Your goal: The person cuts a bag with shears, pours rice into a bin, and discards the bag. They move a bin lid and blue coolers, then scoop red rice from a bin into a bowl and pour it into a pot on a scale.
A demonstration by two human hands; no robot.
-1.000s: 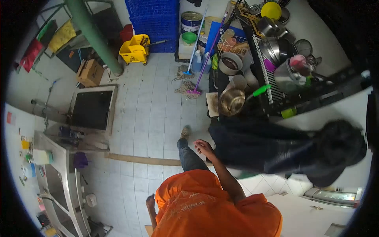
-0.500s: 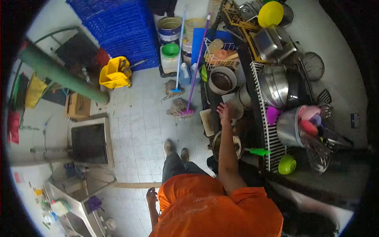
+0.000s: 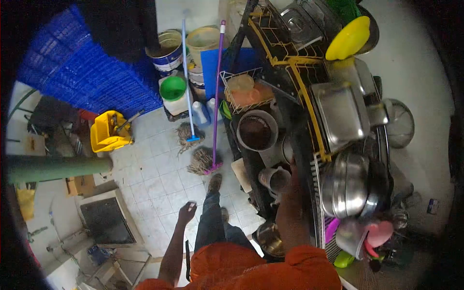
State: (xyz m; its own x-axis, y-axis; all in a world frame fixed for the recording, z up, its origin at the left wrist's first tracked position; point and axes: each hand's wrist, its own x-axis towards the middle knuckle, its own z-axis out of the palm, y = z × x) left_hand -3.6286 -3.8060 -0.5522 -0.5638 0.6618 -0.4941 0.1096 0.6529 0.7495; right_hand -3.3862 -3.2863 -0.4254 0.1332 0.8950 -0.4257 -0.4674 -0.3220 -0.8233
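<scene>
My left hand (image 3: 187, 212) hangs over the tiled floor beside my leg, its fingers loosely curled and apart. A small pale patch shows between thumb and fingers, and I make out no object there. My right arm (image 3: 294, 212) reaches forward along the dark shelf at the right. My right hand (image 3: 294, 176) is dim and blurred, so its fingers cannot be read. Close to its left stands a clear plastic jug (image 3: 275, 180). Farther along the shelf is a large grey pot (image 3: 257, 130) with dark contents or a stained inside. A metal pan (image 3: 270, 239) lies below my forearm.
Two mops, one with a blue handle (image 3: 188, 82) and one purple (image 3: 218, 96), lean ahead. A yellow mop bucket (image 3: 111, 131) and blue crates (image 3: 92, 63) stand left. Steel pans (image 3: 340, 113), bowls (image 3: 345, 186) and a yellow bowl (image 3: 349, 38) fill the rack at the right.
I have stepped forward, and the shelf and mops appear nearer. My left hand has swung forward. My right hand has gone from above the shelf's edge to deeper beside the rack.
</scene>
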